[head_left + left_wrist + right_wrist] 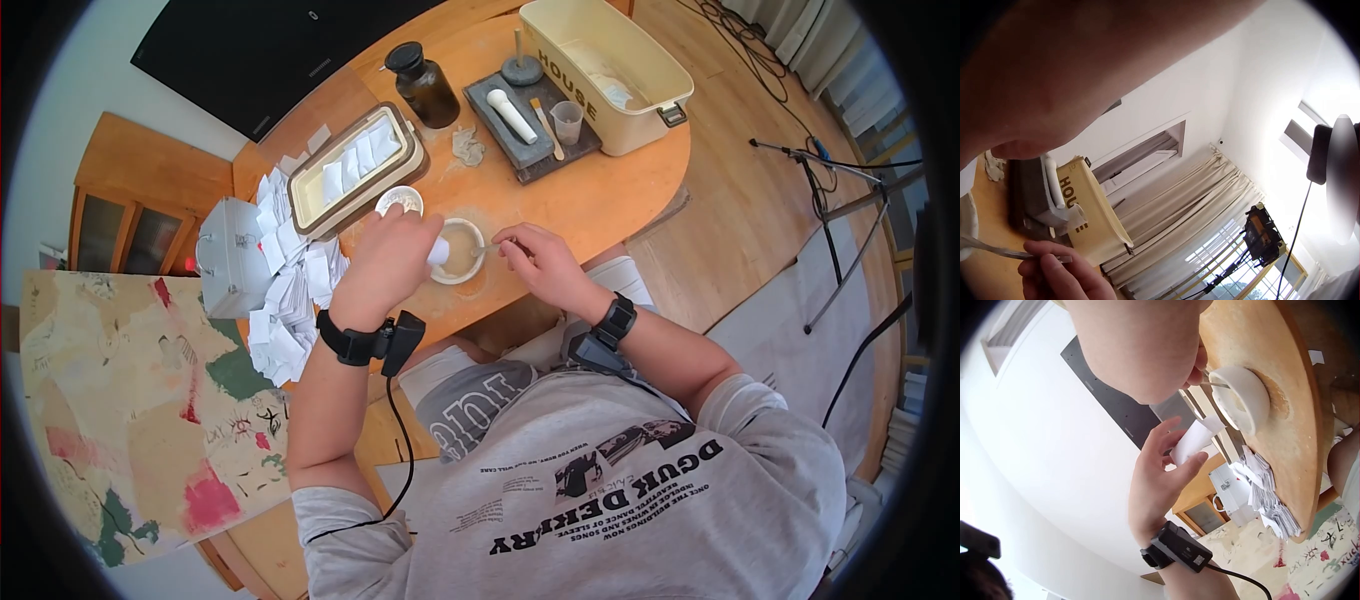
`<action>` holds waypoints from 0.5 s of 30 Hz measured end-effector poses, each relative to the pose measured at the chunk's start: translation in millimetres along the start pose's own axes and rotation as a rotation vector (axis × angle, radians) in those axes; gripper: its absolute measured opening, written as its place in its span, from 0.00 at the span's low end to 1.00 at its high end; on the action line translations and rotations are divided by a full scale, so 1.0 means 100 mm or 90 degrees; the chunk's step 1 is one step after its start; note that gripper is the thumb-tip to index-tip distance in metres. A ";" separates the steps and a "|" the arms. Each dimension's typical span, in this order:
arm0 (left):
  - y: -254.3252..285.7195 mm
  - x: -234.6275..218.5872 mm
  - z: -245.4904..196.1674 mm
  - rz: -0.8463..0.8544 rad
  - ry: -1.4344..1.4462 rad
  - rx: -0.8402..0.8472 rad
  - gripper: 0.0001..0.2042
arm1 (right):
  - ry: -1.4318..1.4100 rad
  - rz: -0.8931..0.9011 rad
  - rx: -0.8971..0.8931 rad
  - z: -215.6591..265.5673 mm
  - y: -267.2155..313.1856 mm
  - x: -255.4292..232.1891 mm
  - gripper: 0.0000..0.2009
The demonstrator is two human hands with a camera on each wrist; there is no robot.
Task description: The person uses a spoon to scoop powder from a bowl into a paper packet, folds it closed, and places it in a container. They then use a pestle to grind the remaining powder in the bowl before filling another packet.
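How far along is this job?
Looks done: folded white papers lined up in the tray.
In hand: left hand grips a rolled paper, right hand a metal utensil.
Left, probably: beige contents in the bowl. Overall fraction unclear.

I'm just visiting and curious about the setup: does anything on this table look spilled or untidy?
Pale residue smudges the table around the white bowl, perhaps spilled. The white papers lie in a loose, uneven heap beside the silver case.

A tripod (884,186) and black cables (748,38) are near pale curtains (800,40).
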State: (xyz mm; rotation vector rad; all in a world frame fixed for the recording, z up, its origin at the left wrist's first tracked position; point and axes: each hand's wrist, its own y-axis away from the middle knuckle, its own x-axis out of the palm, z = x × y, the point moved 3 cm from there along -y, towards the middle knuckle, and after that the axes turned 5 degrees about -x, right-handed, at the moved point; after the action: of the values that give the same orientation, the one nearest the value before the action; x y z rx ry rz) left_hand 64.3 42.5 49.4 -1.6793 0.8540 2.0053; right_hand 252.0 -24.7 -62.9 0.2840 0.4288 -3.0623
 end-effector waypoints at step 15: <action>0.88 1.09 0.91 -0.219 0.452 -0.245 0.31 | -0.027 0.008 0.005 0.01 -0.01 0.09 0.08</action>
State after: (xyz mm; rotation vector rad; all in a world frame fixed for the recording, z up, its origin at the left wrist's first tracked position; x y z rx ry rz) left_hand -81.7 28.5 -29.8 -2.6186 0.3276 1.3945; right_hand 242.9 -24.0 -63.2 0.2206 0.4123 -3.0521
